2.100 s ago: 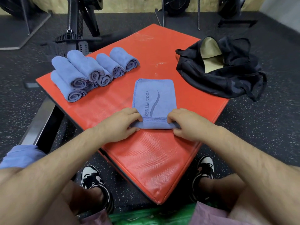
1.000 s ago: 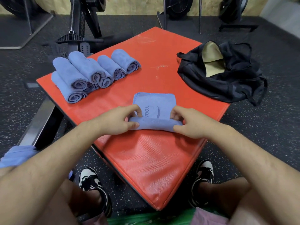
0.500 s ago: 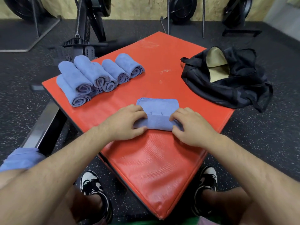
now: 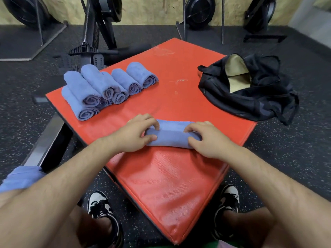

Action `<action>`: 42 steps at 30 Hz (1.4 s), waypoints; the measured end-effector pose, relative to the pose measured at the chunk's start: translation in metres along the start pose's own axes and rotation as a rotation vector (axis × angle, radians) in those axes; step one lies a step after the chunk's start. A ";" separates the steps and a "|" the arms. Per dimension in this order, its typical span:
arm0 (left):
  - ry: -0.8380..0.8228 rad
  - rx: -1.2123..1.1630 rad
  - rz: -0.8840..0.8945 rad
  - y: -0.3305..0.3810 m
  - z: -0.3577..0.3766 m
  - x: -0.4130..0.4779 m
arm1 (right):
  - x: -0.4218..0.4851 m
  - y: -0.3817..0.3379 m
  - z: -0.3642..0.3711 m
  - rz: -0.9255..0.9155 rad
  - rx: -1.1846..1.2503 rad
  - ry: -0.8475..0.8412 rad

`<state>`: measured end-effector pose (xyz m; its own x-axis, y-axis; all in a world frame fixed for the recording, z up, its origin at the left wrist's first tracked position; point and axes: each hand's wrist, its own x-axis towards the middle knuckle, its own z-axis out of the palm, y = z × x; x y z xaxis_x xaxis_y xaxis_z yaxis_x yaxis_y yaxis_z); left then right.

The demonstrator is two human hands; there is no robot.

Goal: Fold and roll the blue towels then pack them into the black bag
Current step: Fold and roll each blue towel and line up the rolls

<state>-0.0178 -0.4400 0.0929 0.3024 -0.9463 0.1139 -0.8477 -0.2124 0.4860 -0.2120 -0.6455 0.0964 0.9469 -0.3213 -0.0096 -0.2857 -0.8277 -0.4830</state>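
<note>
The fingers [image 4: 152,123] of the left hand [image 4: 133,136] are curled over the left end of a blue towel [image 4: 171,136], with the thumb tucked against its near side. The fingers [image 4: 194,127] of the right hand [image 4: 210,139] pinch the right end in the same way. Between the two hands the towel shows as a tight roll lying crosswise on the red pad [image 4: 170,185], a little in from the pad's near right edge. A thin strip of flat cloth shows along the far side of the roll.

At the pad's left corner sits a heap of rolled towels [image 4: 100,86], several of them side by side and stacked, their spiral ends facing the person. The black bag [image 4: 254,97] lies slumped at the right corner, overhanging the far right edge, its mouth open and a pale lining visible inside. It is well apart from both the roll and the heap.

Another blue cloth [image 4: 21,178] rests near the person's left arm, off the pad. Black-and-white shoes [image 4: 102,206] stand on the speckled floor beneath the near corner.
</note>
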 end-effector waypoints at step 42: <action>-0.234 0.272 -0.076 -0.014 0.005 0.070 | 0.052 0.011 -0.012 0.038 -0.071 -0.118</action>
<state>0.0125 -0.5042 0.0898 0.2875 -0.9489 -0.1305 -0.9212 -0.3112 0.2335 -0.1675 -0.6764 0.1008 0.9448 -0.3003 -0.1313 -0.3275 -0.8478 -0.4172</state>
